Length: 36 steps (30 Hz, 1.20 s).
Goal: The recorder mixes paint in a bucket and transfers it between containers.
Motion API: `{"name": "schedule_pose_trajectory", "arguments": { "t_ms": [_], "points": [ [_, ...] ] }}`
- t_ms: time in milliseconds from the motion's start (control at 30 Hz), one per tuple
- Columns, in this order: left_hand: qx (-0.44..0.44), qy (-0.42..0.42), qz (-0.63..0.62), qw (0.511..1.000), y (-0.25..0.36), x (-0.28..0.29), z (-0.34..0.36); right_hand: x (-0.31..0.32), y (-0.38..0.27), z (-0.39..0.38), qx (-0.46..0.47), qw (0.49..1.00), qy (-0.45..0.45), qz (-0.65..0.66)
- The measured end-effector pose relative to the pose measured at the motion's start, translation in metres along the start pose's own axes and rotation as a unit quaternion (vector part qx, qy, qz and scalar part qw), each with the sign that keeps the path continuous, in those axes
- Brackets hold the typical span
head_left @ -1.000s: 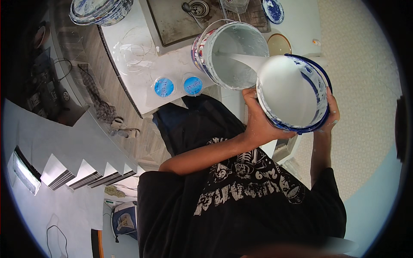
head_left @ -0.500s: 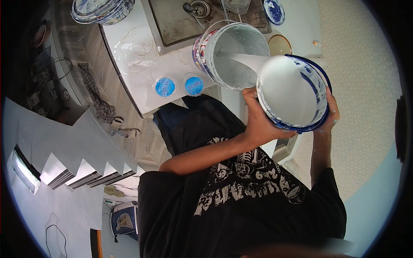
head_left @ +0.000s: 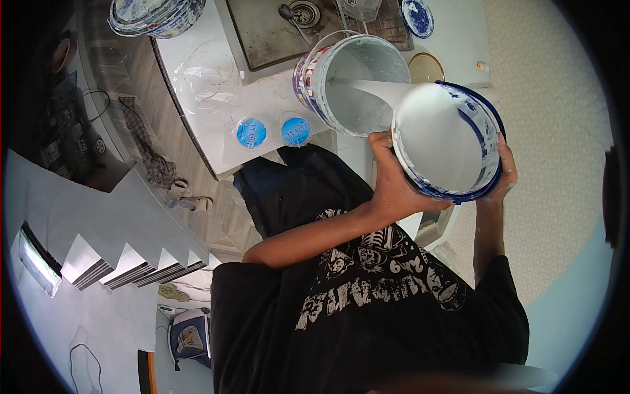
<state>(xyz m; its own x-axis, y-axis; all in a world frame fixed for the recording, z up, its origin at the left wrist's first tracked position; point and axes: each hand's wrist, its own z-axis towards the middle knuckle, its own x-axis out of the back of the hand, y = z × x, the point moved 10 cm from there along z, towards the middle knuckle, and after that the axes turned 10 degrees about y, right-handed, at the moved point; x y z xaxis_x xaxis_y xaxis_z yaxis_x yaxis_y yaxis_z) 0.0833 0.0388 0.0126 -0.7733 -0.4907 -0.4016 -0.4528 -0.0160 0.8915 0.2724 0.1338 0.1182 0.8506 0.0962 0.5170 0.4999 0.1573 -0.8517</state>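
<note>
Between my two hands a blue paint bucket [head_left: 489, 141] is tilted to the left, with white paint [head_left: 440, 141] inside it. My left hand [head_left: 396, 187] grips its left and lower side, thumb up near the rim. On the opposite side my right hand [head_left: 505, 172] is wrapped round the wall. A broad stream of paint [head_left: 371, 90] runs over the rim into a larger paint bucket [head_left: 315, 92] that stands on the counter. Its inside is coated pale grey-white, and its wire handle is raised. Neither hand touches this larger bucket.
Two small round tubs with blue lids [head_left: 252, 133] sit on the white counter [head_left: 210, 98]. Behind lie a stained sink [head_left: 262, 33] with a ladle [head_left: 289, 14], a wire rack [head_left: 377, 29], a blue-smeared lid [head_left: 418, 18] and stacked paint-stained lids [head_left: 157, 16]. A patterned wall [head_left: 545, 131] rises at right.
The paint keeps flowing from the blue bucket into the larger one. My hands and both buckets stay almost in the same place.
</note>
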Motion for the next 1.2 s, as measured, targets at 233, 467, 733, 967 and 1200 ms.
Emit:
{"name": "schedule_pose_trajectory", "arguments": {
  "t_ms": [233,467,733,967,1200],
  "points": [
    [-0.012,-0.006,-0.006,1.000,0.002,-0.001,0.002,0.004,-0.004,-0.002,0.034,0.999,0.003,-0.039],
    [0.014,-0.006,-0.023,1.000,0.003,-0.002,0.002,-0.009,-0.013,0.006,-0.059,0.997,0.034,0.043],
    [0.023,-0.001,-0.052,0.998,0.003,-0.004,-0.001,-0.033,-0.027,0.008,-0.145,0.985,0.010,0.090],
    [0.016,0.000,-0.034,0.999,0.006,-0.002,-0.001,0.003,0.007,0.001,-0.116,0.992,0.038,0.017],
    [-0.032,0.002,0.012,0.999,0.020,0.002,0.002,0.014,-0.003,-0.005,0.012,0.998,0.037,-0.050]
  ]
}}
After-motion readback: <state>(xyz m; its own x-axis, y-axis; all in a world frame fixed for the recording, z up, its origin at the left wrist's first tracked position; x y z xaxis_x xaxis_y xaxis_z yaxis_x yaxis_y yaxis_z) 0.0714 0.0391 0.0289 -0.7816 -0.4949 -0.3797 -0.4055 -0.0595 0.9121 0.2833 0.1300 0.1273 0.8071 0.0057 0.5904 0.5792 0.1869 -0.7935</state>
